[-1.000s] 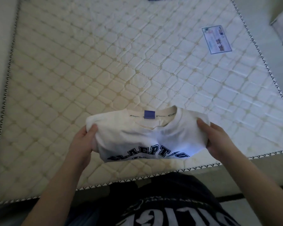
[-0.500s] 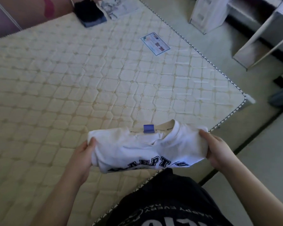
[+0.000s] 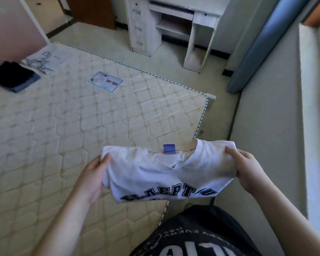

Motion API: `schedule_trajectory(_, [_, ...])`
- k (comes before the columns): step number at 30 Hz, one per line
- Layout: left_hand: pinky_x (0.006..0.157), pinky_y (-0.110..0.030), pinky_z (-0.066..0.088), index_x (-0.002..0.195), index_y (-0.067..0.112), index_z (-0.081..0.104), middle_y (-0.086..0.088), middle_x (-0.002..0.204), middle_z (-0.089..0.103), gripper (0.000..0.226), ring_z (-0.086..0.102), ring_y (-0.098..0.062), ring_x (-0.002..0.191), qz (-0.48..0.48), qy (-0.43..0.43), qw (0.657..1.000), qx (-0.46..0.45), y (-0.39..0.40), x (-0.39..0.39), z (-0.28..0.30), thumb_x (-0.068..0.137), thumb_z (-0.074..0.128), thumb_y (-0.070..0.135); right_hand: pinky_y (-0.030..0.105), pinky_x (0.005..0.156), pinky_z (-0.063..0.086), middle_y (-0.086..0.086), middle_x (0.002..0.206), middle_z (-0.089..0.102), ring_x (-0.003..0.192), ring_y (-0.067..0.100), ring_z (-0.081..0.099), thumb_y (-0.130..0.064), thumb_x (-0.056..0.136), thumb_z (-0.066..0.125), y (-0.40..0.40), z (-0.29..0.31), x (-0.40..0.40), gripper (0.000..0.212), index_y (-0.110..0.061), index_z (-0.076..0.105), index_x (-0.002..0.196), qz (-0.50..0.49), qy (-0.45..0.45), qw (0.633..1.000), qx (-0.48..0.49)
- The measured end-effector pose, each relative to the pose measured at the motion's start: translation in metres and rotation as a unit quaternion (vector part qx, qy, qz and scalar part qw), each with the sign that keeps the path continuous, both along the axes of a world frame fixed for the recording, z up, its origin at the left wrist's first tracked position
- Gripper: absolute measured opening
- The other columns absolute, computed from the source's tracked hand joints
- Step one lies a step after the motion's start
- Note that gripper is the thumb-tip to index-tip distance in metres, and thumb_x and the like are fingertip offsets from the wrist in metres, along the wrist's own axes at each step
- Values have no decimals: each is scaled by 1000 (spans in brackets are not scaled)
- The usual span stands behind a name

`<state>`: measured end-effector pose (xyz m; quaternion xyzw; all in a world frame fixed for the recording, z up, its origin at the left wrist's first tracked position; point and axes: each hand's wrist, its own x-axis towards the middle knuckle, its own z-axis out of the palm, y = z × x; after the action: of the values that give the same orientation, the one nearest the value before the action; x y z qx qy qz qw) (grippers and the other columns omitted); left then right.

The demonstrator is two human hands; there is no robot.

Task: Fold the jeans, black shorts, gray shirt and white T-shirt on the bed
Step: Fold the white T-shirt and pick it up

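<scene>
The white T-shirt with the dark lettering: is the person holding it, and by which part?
Yes. The folded white T-shirt is held above the mattress edge, the left hand gripping its left end and the right hand its right end.

My white T-shirt [image 3: 166,174] shows dark letters, partly folded under, like "LAEPT"; the mattress label [image 3: 105,81] is too blurry to read.
</scene>
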<state>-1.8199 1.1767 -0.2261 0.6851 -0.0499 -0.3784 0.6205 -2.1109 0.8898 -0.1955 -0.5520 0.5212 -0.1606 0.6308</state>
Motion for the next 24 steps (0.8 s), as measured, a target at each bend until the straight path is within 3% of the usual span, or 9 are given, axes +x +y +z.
schedule_trajectory(6, [87, -37, 50, 96, 21, 75, -5, 105, 75, 32, 71, -19, 100, -94, -23, 995, -13, -102, -4, 24, 78, 65, 46, 28, 66, 48, 1, 80, 75, 71, 11, 69, -43, 90, 57, -22, 11, -51, 29, -22, 75, 82, -101, -5, 994, -41])
schedule_trajectory(11, [90, -37, 50, 101, 18, 72, -4, 104, 75, 24, 70, -20, 102, -152, -42, 988, 2, -189, -19, 34, 92, 60, 36, 33, 69, 40, 2, 76, 65, 72, 14, 57, -56, 76, 59, -68, 17, -79, 49, -8, 67, 85, -129, 4, 989, -66])
schedule_trajectory(16, [84, -35, 51, 100, 16, 71, -4, 102, 75, 22, 71, -17, 97, -188, -53, 981, -13, -260, -45, 53, 95, 58, 33, 31, 68, 42, -7, 72, 67, 69, 10, 59, -54, 75, 63, -113, 23, -108, 34, -21, 70, 78, -194, -3, 978, -72])
schedule_trajectory(18, [80, -34, 51, 98, 15, 70, -2, 97, 76, 20, 72, -14, 90, -194, -58, 979, -19, -284, -56, 58, 96, 56, 30, 32, 72, 44, -4, 76, 70, 74, 12, 62, -55, 72, 63, -120, 23, -120, 35, -21, 71, 82, -223, -9, 972, -69])
schedule_trajectory(21, [78, -35, 51, 92, 14, 70, 1, 89, 76, 20, 70, -12, 82, -196, -70, 978, -17, -314, -71, 63, 98, 56, 27, 35, 77, 46, 8, 85, 72, 81, 19, 63, -45, 83, 65, -124, 19, -134, 35, -11, 71, 86, -265, -29, 961, -67])
schedule_trajectory(24, [81, -37, 51, 93, 14, 71, -2, 92, 76, 20, 69, -18, 87, -211, -68, 975, -17, -340, -77, 63, 98, 56, 26, 37, 74, 42, 13, 83, 65, 79, 23, 58, -40, 87, 63, -125, 18, -143, 40, 0, 68, 91, -299, -53, 950, -67])
